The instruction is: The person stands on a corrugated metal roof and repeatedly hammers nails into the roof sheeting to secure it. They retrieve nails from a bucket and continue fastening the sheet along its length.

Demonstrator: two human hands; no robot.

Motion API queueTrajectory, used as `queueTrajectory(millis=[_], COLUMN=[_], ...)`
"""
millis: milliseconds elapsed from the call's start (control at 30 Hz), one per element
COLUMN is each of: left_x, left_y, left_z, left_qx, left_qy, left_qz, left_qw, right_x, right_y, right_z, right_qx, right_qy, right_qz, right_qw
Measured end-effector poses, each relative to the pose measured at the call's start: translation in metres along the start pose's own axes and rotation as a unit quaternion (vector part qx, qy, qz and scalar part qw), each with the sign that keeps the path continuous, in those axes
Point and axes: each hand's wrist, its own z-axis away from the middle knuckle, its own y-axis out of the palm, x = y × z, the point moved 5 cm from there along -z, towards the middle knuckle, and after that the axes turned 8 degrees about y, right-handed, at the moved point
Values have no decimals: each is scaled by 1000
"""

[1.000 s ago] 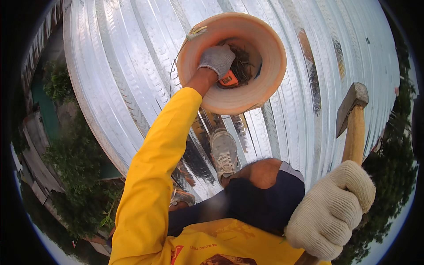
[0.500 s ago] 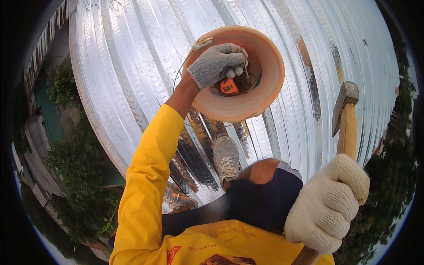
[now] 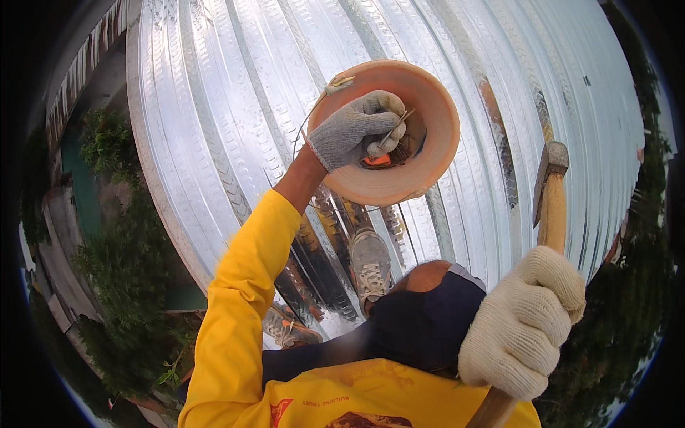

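Note:
My left hand (image 3: 357,130) in a grey knit glove is over the mouth of an orange bucket (image 3: 428,164), pinching a few thin nails. Beneath it in the bucket lie more dark nails and an orange tape measure (image 3: 377,160), partly hidden by my fingers. My right hand (image 3: 521,324) in a cream glove grips the wooden handle of a hammer (image 3: 551,214), whose flat metal head points upward at the right.
A shiny ribbed metal roof (image 3: 221,85) fills the middle, with my shoes (image 3: 371,271) on it and its curved-looking edge at left. Beyond lie trees (image 3: 114,285), weathered sheets and a green surface below. More foliage shows past the right edge.
My left hand has lifted from deep in the bucket and now holds thin nails between its fingers. The bucket and hammer head appear slightly lower in the picture.

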Motion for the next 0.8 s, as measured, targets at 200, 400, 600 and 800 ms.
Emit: queueTrajectory(millis=[200, 400, 600, 800], left_x=[26, 57, 63, 46], left_y=[6, 6, 1, 7], left_z=[16, 18, 11, 20], left_qx=[6, -70, -105, -68], left_qy=[-32, -30, 120, 134], left_qz=[173, -151, -431, -553], left_qw=[984, 986, 888, 820], right_x=[-28, -35, -43, -57], right_y=[0, 6, 7, 9], right_z=[-21, -18, -5, 3], right_qx=[-30, -86, -60, -89], right_qy=[-43, -23, -59, -169], right_qz=[-28, -43, -44, -63], right_qw=[998, 995, 995, 980])
